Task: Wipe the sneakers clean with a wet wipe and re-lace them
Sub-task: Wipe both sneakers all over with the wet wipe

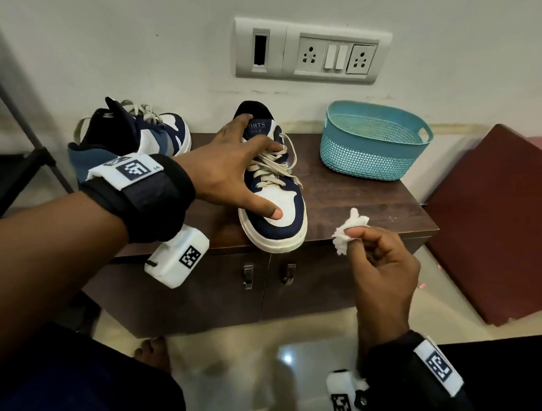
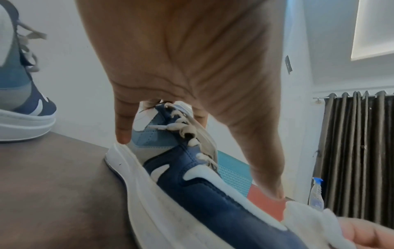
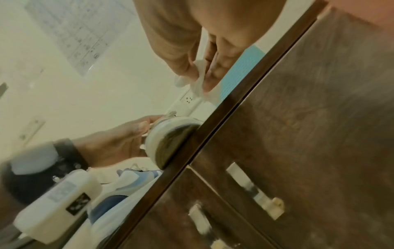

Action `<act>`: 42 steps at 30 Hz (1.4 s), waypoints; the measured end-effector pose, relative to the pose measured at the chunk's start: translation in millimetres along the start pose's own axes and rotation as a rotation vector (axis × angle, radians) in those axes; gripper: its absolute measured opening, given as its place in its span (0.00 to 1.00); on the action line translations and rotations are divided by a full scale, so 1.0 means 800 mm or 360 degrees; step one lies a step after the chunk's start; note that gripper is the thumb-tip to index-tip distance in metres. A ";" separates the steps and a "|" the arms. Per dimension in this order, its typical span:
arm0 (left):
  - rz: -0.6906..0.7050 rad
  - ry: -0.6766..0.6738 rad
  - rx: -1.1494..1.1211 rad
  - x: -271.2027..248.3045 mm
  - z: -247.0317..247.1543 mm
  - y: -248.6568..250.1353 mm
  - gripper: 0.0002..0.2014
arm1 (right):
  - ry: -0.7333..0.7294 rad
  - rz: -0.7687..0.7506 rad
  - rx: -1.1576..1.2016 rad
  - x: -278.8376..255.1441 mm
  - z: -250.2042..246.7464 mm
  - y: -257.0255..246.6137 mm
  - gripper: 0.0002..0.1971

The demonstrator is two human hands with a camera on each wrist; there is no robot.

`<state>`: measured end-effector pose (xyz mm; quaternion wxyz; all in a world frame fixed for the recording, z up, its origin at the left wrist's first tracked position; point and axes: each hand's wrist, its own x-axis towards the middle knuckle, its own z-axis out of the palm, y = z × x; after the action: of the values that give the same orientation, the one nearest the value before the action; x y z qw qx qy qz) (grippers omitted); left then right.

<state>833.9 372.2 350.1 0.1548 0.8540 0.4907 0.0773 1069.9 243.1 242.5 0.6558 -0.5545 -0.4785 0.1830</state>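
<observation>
Head view showed the wiping step in hand: the left hand (image 1: 227, 163) lay spread over the near sneaker (image 1: 272, 186) at frame centre on the tabletop (image 1: 356, 201), fingers straight. The right hand (image 1: 380, 259) pinched one crumpled wipe (image 1: 350, 230) at lower right. Next, the wipe probably needed pressing onto the toe. Counted: two sneakers, the second sneaker (image 1: 142, 136) at upper left; one basket (image 1: 372, 138).

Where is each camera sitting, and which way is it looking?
Head: on the person's head, looking down at the near sneaker, basket, both arms.
Left wrist: under the left hand, looking along its spread fingers over the sneaker's side.
Right wrist: below the cabinet edge, looking up at the right hand pinching the wipe.
Shared: every view shows the near sneaker and wipe.
</observation>
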 end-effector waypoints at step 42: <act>0.0617 0.0296 0.0952 0.003 0.004 0.048 0.08 | -0.0058 0.0413 0.0490 0.033 0.007 -0.014 0.14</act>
<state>866.8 355.7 360.2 -0.1645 0.9279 0.3326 0.0357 1074.6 262.5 263.6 0.6949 -0.5012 -0.3813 0.3471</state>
